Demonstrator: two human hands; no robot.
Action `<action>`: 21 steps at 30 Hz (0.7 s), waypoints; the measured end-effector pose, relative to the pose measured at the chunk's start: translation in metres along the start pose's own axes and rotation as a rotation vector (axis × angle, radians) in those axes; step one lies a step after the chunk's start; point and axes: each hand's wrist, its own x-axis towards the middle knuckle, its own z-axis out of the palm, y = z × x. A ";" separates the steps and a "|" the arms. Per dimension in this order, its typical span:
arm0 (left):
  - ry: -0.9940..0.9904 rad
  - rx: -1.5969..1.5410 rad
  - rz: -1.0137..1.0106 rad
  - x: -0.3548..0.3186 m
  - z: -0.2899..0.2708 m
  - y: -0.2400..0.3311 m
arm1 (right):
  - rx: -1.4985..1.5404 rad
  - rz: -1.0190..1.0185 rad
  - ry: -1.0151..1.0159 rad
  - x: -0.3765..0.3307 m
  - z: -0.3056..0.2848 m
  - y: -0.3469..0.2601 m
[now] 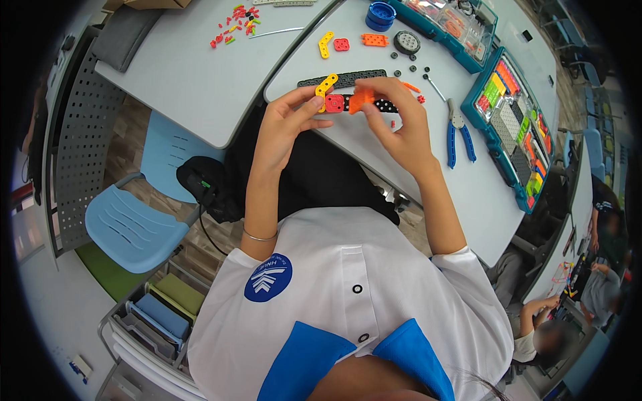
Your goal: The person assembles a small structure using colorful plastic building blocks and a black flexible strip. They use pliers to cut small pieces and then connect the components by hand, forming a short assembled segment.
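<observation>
Near the table's front edge, my left hand (284, 123) is closed, its thumb and fingers pinching a yellow angled beam (326, 84) with holes. A red square connector (334, 103) sits against that beam, and a black perforated beam (386, 105) runs to the right from it. My right hand (404, 123) grips an orange plastic plate (360, 100) over the black beam. Whether the orange plate is fastened to the beam I cannot tell; fingers cover part of it. Just beyond lies a long black perforated plate (351, 78).
Blue-handled pliers (457, 130) lie right of my hands, beside a teal parts case (488, 127). Farther back are another teal case (438, 32), blue wheels (380, 16), a grey wheel (406, 43) and an orange plate (374, 40). Small colored pins (237, 13) lie on the left table.
</observation>
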 end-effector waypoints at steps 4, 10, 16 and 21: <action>0.023 0.048 0.011 0.001 0.001 -0.003 | 0.158 0.220 0.148 0.000 -0.012 0.005; 0.037 0.026 -0.011 -0.001 0.003 0.003 | -0.388 0.236 0.261 0.001 -0.045 0.035; 0.050 0.014 -0.017 0.001 0.003 0.000 | -0.527 0.402 0.172 -0.013 -0.069 0.065; 0.040 0.027 -0.021 0.001 0.002 0.001 | -0.572 0.479 0.093 -0.014 -0.070 0.066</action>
